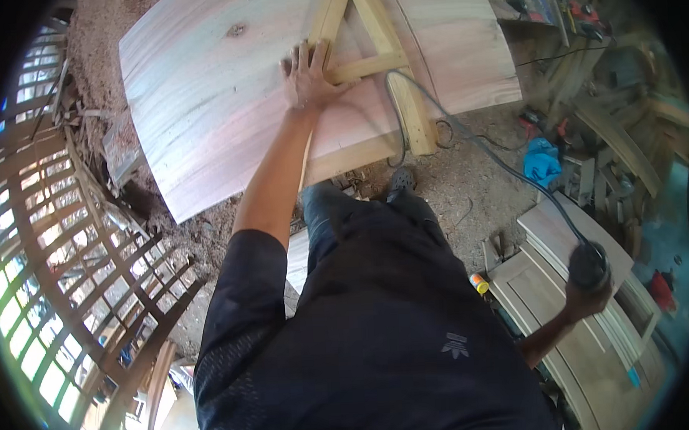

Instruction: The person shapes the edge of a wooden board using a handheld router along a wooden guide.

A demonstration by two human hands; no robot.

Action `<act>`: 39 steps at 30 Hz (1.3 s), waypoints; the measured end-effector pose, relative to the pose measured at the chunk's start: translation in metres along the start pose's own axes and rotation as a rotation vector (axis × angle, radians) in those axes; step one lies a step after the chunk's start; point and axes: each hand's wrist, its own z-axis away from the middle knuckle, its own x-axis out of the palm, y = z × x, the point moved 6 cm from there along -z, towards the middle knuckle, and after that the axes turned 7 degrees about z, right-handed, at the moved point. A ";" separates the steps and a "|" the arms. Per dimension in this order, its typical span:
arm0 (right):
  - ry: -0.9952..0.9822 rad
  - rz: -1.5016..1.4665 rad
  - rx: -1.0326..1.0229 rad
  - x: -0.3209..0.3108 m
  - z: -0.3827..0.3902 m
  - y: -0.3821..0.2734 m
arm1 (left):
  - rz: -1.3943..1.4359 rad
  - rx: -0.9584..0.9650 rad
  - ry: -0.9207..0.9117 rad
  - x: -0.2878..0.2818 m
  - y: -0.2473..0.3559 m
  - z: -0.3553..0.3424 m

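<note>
My left hand (pixel 308 82) rests with fingers spread on a large pale wooden panel (pixel 201 106), beside an A-shaped frame of wooden battens (pixel 365 66) lying on it. The fingertips reach the frame's left batten. Away to the lower right, my right hand (pixel 590 303) is closed around a dark, rounded corded power tool (pixel 589 266); its exact kind is too blurred to tell. From the tool a grey cord (pixel 496 154) runs up across the floor and over the frame's right batten, with a loop hanging at the panel's near edge.
Panelled wooden doors or boards (pixel 548 298) are stacked below the power tool. A blue plastic bag (pixel 541 162) and wood offcuts lie at the right. Tools crowd a bench (pixel 532 30) at the far right. On the left stands a slatted wooden lattice (pixel 53 228). Sawdust covers the floor (pixel 466 186).
</note>
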 end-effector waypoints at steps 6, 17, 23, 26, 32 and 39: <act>0.011 -0.286 0.377 -0.008 0.067 0.172 | -0.111 -0.027 -0.005 0.002 0.001 0.000; -0.387 0.237 0.000 -0.003 0.142 0.142 | 0.047 0.042 -0.029 0.010 -0.001 0.001; -0.330 -0.154 0.023 0.025 0.157 -0.007 | 0.114 0.156 -0.201 0.053 -0.039 0.002; -0.407 -0.196 0.074 -0.003 0.160 -0.052 | 0.111 0.357 -0.039 0.056 -0.032 -0.008; -0.286 -0.186 0.252 -0.101 0.150 -0.129 | 0.372 0.350 0.043 0.039 -0.016 -0.016; -0.290 -0.174 0.292 -0.141 0.193 -0.187 | 0.041 0.408 0.083 0.068 -0.038 -0.028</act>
